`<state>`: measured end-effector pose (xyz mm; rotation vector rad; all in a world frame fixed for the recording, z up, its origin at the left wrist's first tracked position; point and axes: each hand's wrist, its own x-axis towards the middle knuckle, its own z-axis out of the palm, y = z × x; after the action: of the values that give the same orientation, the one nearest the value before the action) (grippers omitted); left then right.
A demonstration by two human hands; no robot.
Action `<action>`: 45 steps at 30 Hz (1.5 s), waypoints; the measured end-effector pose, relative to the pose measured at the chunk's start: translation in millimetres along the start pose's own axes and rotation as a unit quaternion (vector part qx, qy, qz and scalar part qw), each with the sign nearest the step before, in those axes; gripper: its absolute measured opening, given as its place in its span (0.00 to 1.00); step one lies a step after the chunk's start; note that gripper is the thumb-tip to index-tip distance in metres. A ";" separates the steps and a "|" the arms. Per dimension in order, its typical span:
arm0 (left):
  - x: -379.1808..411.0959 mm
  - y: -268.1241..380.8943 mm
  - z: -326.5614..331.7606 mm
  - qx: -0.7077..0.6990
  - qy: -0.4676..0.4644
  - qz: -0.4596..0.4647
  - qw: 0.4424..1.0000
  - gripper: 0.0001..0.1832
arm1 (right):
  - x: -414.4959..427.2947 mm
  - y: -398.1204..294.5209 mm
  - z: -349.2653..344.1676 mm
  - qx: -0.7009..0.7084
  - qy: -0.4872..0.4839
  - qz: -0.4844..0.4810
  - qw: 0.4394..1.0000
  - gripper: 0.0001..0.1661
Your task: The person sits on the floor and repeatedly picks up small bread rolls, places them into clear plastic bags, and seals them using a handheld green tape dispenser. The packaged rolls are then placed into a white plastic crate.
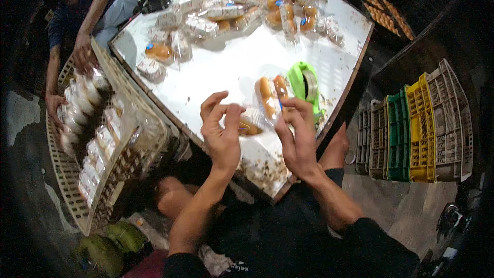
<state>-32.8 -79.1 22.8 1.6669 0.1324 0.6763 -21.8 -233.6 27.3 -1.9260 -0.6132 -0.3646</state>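
Note:
Between my hands, above the near part of the white table [220, 73], is a bread roll in a clear printed wrapper [251, 123]. My left hand [224, 131] is at the roll's left end, fingers bent and raised; whether it grips the wrapper is unclear. At the right, my right hand [299, 135] has thumb and index finger pinched at the wrapper's end. Just beyond lie more rolls [266, 94], partly behind my right fingers. A bright green tape dispenser [301, 81] with a roll of clear tape stands beside them.
Many wrapped rolls [231, 11] cover the table's far side. On the left, a person's hands [85, 54] are on wrapped rolls in a cream plastic crate [112, 154]. Stacked crates [418, 127] stand at right, bread trays [382, 15] beyond. Green coconuts [100, 247] lie at lower left.

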 end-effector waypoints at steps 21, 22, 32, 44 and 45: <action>6.4 10.8 3.9 -0.072 0.014 -0.007 0.997 0.09 | 7.0 -21.0 -10.8 0.041 -0.008 0.019 0.999 0.11; 3.9 6.9 1.4 -0.069 -0.016 -0.004 0.998 0.13 | 3.6 -24.8 -12.8 0.035 -0.001 0.006 0.999 0.12; -4.4 7.5 11.4 -0.138 -0.034 -0.074 0.987 0.17 | 3.3 -24.3 2.4 0.283 0.062 0.140 0.947 0.06; -30.9 14.1 25.1 -0.035 -0.080 -0.110 0.990 0.14 | 21.2 0.7 5.1 0.207 0.087 0.170 0.959 0.10; -26.3 13.9 22.0 -0.021 -0.079 -0.143 0.986 0.13 | 19.9 0.5 14.2 0.176 0.118 0.135 0.968 0.13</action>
<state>-47.3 -113.1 25.2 1.6126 0.2378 0.3273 -5.4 -215.8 31.1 -1.5688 -0.2338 -0.2828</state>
